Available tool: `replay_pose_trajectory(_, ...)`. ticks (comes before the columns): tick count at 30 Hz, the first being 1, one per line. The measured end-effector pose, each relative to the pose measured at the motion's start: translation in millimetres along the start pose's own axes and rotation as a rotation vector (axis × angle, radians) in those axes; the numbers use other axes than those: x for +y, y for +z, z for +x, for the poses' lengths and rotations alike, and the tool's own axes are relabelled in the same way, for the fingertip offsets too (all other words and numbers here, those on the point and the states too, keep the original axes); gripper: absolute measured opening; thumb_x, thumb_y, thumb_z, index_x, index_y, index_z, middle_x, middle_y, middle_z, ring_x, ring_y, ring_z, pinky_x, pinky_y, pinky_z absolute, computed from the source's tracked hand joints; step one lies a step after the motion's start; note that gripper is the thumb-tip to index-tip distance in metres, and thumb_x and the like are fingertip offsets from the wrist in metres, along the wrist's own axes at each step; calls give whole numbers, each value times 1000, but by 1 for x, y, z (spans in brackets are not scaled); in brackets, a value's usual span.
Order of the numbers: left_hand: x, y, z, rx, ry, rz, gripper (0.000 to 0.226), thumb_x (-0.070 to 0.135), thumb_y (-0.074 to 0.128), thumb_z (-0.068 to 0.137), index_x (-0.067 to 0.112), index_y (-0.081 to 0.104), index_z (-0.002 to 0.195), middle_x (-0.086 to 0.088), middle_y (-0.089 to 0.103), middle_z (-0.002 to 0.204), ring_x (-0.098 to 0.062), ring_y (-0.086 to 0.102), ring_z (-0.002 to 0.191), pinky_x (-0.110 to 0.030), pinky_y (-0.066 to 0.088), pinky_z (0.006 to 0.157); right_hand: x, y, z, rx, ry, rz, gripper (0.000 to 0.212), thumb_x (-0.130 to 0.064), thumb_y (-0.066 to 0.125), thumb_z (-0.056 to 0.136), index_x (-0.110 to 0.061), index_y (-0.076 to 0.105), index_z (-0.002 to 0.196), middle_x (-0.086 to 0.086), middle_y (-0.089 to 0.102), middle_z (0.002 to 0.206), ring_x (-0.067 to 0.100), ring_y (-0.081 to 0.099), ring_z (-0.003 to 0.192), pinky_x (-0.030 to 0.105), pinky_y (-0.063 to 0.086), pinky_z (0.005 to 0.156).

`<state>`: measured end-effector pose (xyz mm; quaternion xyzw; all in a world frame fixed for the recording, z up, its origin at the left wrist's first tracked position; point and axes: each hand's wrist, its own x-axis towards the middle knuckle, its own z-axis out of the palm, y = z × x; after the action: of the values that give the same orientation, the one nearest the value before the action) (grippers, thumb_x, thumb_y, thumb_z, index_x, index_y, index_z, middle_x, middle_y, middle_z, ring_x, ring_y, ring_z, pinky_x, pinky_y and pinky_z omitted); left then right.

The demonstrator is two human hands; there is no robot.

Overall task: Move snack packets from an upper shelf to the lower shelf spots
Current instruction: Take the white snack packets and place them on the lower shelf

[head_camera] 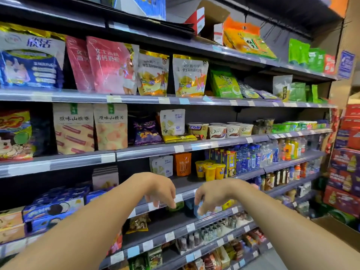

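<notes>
Hanging loose-fingered and empty, left hand (159, 189) and right hand (212, 195) hover near glossy packets (182, 164).

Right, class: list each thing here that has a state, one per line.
left hand: open, fingers hanging, empty
right hand: fingers down at blue packet, grip unclear
box: flaps open
green packet: tilted
yellow packet: lying flat
</notes>
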<state>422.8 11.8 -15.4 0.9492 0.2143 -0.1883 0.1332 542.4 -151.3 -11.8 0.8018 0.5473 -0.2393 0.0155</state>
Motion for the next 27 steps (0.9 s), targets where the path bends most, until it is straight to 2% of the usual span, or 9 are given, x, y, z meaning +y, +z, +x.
replay_pose_trajectory(3, -7, -22, 50, 42, 16, -38, 49, 45, 61, 89, 18, 57, 130, -5, 65, 121, -17, 68, 95, -30, 55, 71, 21, -24, 37, -40, -4, -60, 51, -41, 64, 87, -17, 53, 130, -10, 61, 89, 9, 62, 81, 24, 45, 67)
replay_pose_trajectory(7, -13, -56, 109, 71, 22, -122, 56, 48, 63, 88, 24, 50, 137, -2, 62, 125, -13, 67, 86, -27, 51, 65, 52, -72, 79, 19, -24, -128, 49, -42, 66, 85, -18, 55, 126, -8, 62, 100, 13, 60, 87, 26, 47, 73)
replay_pose_trajectory(11, -9, -80, 157, 18, 1, -146, 58, 46, 63, 89, 23, 47, 140, -5, 60, 129, -18, 67, 94, -27, 50, 66, 85, -109, 112, 70, -89, -160, 46, -46, 65, 83, -23, 58, 122, -17, 56, 98, 8, 56, 87, 25, 45, 75)
replay_pose_trajectory(15, -6, -99, 195, 34, -24, -103, 58, 47, 62, 89, 23, 48, 140, -3, 59, 128, -13, 67, 87, -26, 50, 66, 117, -134, 149, 9, -101, -95, 50, -44, 64, 85, -21, 54, 128, 1, 65, 112, 9, 60, 82, 21, 45, 65)
replay_pose_trajectory(17, -6, -108, 212, 52, -51, -62, 58, 49, 61, 89, 24, 48, 140, 0, 59, 117, -8, 65, 79, -25, 49, 63, 131, -145, 169, 24, -124, -74, 50, -43, 64, 86, -21, 53, 129, -4, 64, 105, 5, 59, 80, 20, 44, 65)
replay_pose_trajectory(20, -8, -118, 236, 42, -122, -46, 57, 48, 60, 90, 24, 48, 140, 0, 59, 117, -10, 66, 84, -27, 52, 69, 153, -159, 199, 3, -166, -57, 48, -41, 64, 87, -22, 53, 129, -15, 59, 87, 3, 60, 81, 21, 45, 67)
replay_pose_trajectory(23, -4, -128, 258, 42, -189, -73, 53, 47, 61, 90, 25, 51, 137, -3, 59, 130, -15, 67, 92, -31, 56, 81, 179, -174, 225, -11, -214, -83, 47, -45, 62, 86, -26, 52, 128, -14, 61, 87, 1, 61, 80, 20, 46, 66)
replay_pose_trajectory(25, 0, -136, 273, 59, -213, -84, 50, 46, 61, 90, 25, 53, 135, -2, 60, 131, -12, 67, 86, -30, 56, 78, 196, -187, 238, -5, -255, -113, 47, -44, 62, 86, -26, 53, 128, -15, 61, 87, 0, 61, 78, 20, 46, 64)
replay_pose_trajectory(27, 4, -147, 284, 78, -231, -92, 46, 45, 61, 89, 25, 58, 131, -1, 63, 125, -7, 67, 80, -29, 55, 75, 213, -203, 250, 12, -299, -137, 47, -44, 63, 86, -24, 53, 128, -13, 61, 93, 1, 62, 81, 23, 50, 71)
